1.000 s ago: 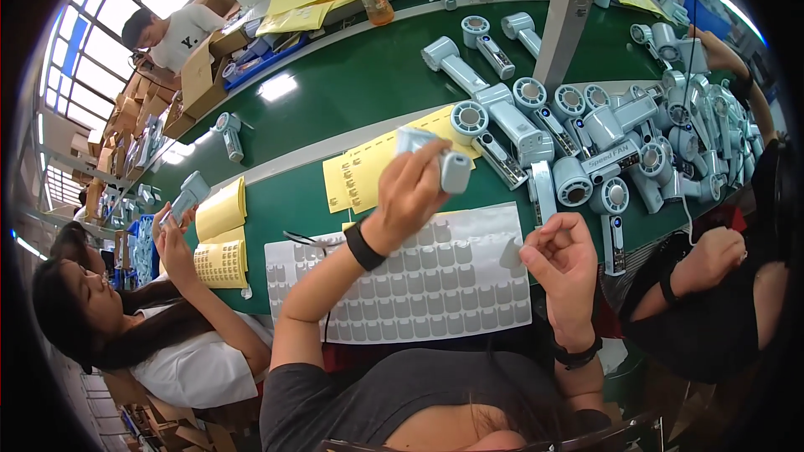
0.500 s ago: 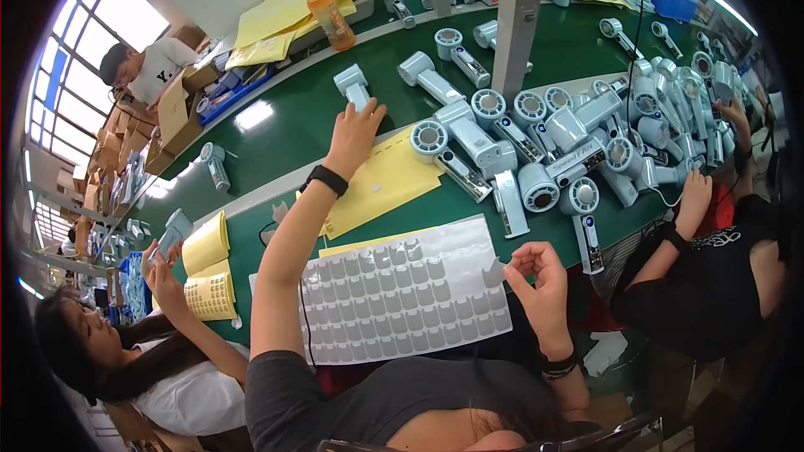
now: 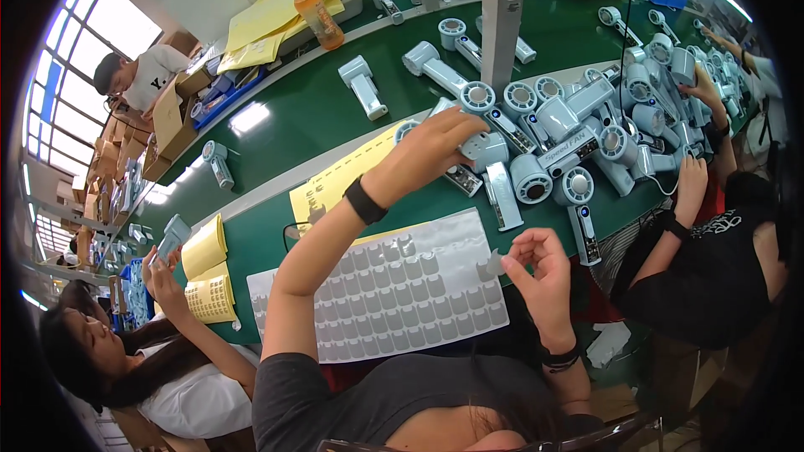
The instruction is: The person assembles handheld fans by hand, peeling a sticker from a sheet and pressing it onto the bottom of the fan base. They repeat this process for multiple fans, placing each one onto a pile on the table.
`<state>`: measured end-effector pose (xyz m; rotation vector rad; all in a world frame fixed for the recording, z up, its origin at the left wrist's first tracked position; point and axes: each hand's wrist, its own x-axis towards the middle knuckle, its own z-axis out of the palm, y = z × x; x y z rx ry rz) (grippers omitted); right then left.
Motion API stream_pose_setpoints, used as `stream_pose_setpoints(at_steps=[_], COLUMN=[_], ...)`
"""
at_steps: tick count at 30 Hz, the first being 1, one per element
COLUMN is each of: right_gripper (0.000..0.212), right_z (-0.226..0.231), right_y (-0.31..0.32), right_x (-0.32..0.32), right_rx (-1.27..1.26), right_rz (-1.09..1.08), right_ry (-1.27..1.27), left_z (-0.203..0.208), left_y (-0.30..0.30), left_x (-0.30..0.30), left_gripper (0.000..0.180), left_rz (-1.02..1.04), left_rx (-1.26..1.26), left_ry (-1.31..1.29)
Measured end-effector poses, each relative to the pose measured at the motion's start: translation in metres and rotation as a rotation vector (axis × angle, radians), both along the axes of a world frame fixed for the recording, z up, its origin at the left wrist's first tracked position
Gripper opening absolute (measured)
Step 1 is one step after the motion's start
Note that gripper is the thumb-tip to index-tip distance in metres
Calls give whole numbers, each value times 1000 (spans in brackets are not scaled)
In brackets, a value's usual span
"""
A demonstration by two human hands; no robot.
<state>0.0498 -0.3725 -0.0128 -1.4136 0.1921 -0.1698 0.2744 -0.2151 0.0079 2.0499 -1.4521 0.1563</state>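
My left hand [image 3: 431, 155] reaches to the near left edge of a pile of pale blue handheld fans, its fingers closed over one handheld fan [image 3: 486, 151]. The hand hides much of that fan and part of the fans beneath. My right hand [image 3: 540, 280] pinches a small grey sticker [image 3: 496, 264] between thumb and forefinger, over the right edge of a white sticker sheet [image 3: 452, 238]. Rows of grey rounded stickers cover most of the sheet; its upper right part is bare. A single fan [image 3: 363, 88] lies on the green table beyond my left forearm.
A metal post [image 3: 501, 25] rises behind the pile. Yellow paper [image 3: 322, 188] lies under my left forearm, and an orange bottle [image 3: 318, 15] stands farther back. One co-worker at left holds a fan [image 3: 173, 234]; another person's hand [image 3: 691, 188] touches the pile at right.
My left hand has let go of the fan on the far side and moved right and nearer, onto a fan in the pile. My right hand keeps the sticker almost in place.
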Motion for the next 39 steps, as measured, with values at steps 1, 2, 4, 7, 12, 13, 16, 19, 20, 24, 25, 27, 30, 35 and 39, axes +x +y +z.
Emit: stream_pose_setpoints(at_steps=[1, 2, 4, 7, 12, 13, 16, 19, 20, 24, 25, 27, 30, 35, 39], right_gripper=[31, 32, 34, 37, 41, 41, 42, 43, 43, 43, 43, 43, 42, 42, 43], right_z=[5, 11, 23, 41, 52, 53, 57, 59, 59, 60, 61, 62, 62, 64, 70], right_y=[-3, -6, -9, -13, -8, -7, -6, -6, -6, -5, -5, -4, -3, -1, 5], right_x=[4, 8, 21, 42, 54, 54, 52, 51, 51, 51, 51, 50, 50, 49, 46], right_rx=[26, 53, 106, 138, 72, 53, -9, -64, -86, -127, -138, -133, -126, -185, -300], right_rz=[-32, -69, -68, -16, 21, 0, -9, -28, -32, -46, -52, -53, -60, -83, -119], right_ry=[-23, -44, -87, -122, -148, -166, -167, -165, -165, -166, -167, -164, -156, -152, -114], left_z=[1, 2, 3, 6, 6, 6, 6, 5, 4, 5, 5, 5, 5, 7, 5], left_y=[-1, -2, -1, -1, -5, -6, -7, -9, -9, -10, -10, -10, -10, -10, -10], left_x=[-9, -22, -48, -79, -92, -92, -91, -91, -91, -92, -92, -92, -92, -94, -94], left_gripper=[61, 60, 58, 58, 56, 56, 56, 56, 56, 56, 56, 56, 56, 55, 55], left_rz=[-7, 13, 63, 85, 87, 88, 80, 83, 88, 83, 83, 83, 82, 84, 93], left_rx=[4, -95, -292, -375, -427, -429, -415, -415, -414, -423, -422, -426, -427, -423, -430], left_ry=[0, -21, -62, -28, -21, -19, -34, -41, -47, -35, -34, -31, -30, -34, -49])
